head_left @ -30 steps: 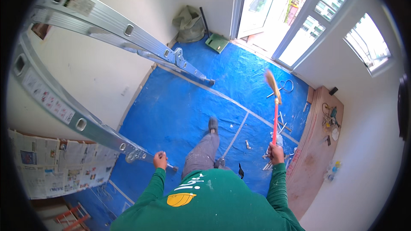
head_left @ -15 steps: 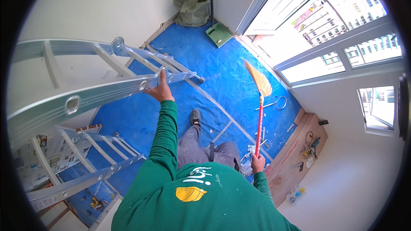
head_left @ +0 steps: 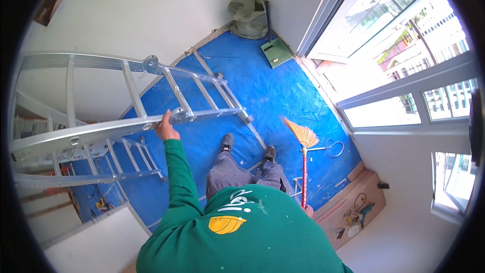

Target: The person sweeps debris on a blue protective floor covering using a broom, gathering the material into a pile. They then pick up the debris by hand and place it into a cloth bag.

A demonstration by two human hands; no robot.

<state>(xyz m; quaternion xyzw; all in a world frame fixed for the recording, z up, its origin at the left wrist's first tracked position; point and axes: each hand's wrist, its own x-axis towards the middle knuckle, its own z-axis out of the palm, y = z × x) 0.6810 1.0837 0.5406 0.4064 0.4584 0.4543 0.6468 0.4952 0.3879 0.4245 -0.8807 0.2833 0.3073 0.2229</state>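
Observation:
My left hand [head_left: 165, 127] is wrapped round the near side rail of an aluminium folding ladder [head_left: 111, 128], close to its hinge. The ladder leans over the floor at the left, its lower end by a blue sheet [head_left: 262, 96]. My right hand [head_left: 308, 211], partly hidden by my torso, grips the red handle of a broom [head_left: 304, 172]. The broom's straw bristles point away from me, above the sheet; whether they touch it I cannot tell. My two feet stand apart on the sheet, between ladder and broom.
A green dustpan [head_left: 277, 53] and a sack [head_left: 249, 17] stand in the far corner. Glazed doors [head_left: 399, 35] run along the right. Tools lie on stacked boards [head_left: 348, 207] at right. A pale looped thing [head_left: 334, 148] rests beyond the broom. More ladder rungs show lower left.
The view has shifted, and both my feet now show where only one did. The ladder sits at a different angle with my left hand still on it. The broom has come nearer my body.

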